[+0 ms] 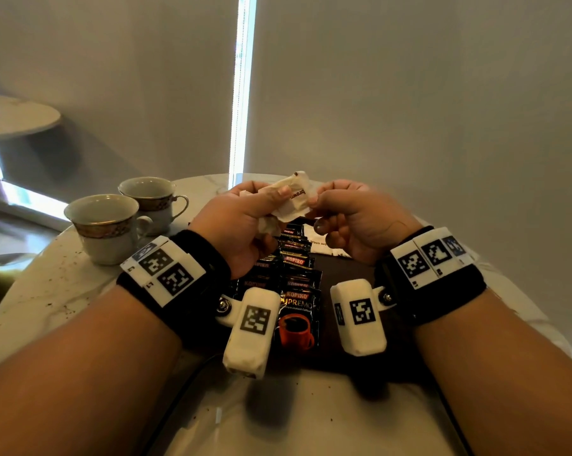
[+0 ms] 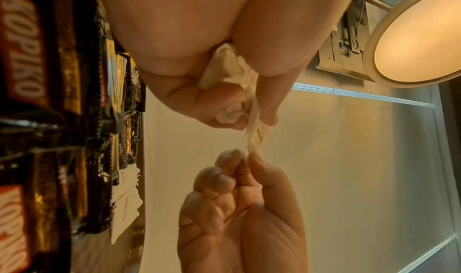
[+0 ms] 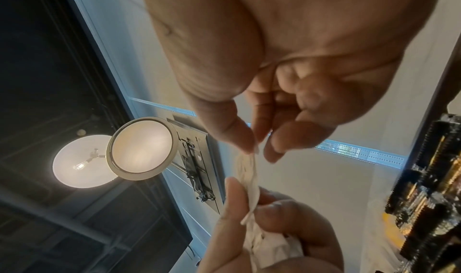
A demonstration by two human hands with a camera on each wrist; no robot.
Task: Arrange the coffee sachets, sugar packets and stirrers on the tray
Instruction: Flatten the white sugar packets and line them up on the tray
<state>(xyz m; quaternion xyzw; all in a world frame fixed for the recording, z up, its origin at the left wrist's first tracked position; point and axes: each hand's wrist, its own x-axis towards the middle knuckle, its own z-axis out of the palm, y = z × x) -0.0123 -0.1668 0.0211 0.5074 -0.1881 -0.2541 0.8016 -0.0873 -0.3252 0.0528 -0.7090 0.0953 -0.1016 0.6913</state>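
At about nine o'clock on the marble tabletop (image 1: 47, 291) stand two empty teacups (image 1: 108, 225) with patterned gold bands, touching each other, handles turned to three o'clock. The left hand (image 1: 242, 225) is raised above the dark tray (image 1: 347, 274), its fingers (image 2: 222, 98) curled round a bunch of crumpled white sugar packets (image 2: 229, 68), and its thumb presses one brown sugar packet (image 1: 294, 195) against the forefinger. That packet spans the gap between both hands; its printing reads "brown" sideways. Below the hands, rows of black Kopiko coffee sachets (image 1: 298, 281) lie overlapped on the tray, running from six o'clock toward twelve, the nearest one showing a red cup. At about one o'clock from the sachets, a flat brown sugar packet on the tray (image 1: 321, 241) lies just beside the row; the left wrist view shows more than one white packet there. The right hand (image 1: 357, 218) pinches the other end of the held packet between thumb and forefinger tip, while its other fingers (image 3: 276, 139) hang loosely curled and hold nothing. No stirrers can be made out. Both wrists wear black bands with white marker blocks.
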